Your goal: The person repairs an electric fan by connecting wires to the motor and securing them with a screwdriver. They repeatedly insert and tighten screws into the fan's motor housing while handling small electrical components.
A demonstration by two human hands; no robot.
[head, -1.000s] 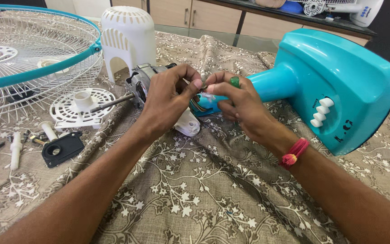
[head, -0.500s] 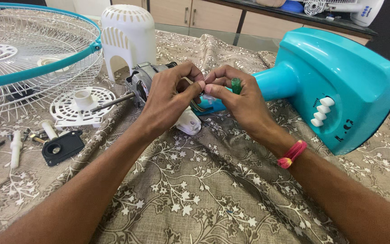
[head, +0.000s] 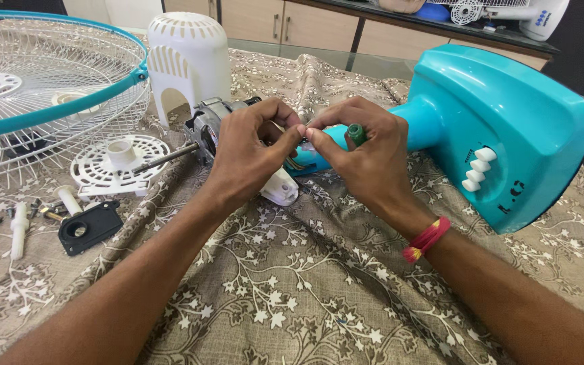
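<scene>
The fan motor (head: 214, 128) lies on its side on the cloth-covered surface (head: 292, 290), shaft pointing left, joined to the teal fan base (head: 508, 128); the left hand (head: 251, 152) and right hand (head: 363, 159) meet above it, fingertips pinched together on something too small to tell; the right also pins a green-handled screwdriver (head: 356, 133). A white motor cover (head: 187, 57), fan grille (head: 42, 88) and loose screws (head: 18, 226) lie left, apart.

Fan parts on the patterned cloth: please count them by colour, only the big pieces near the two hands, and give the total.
Turquoise: 2, the turquoise plastic fan base and the turquoise-rimmed wire guard.
White: 2, the white slotted plastic motor cover and the white round slotted plastic disc.
Black: 1, the black flat plastic plate.
Metal: 1, the grey metal motor.
Total: 6
</scene>
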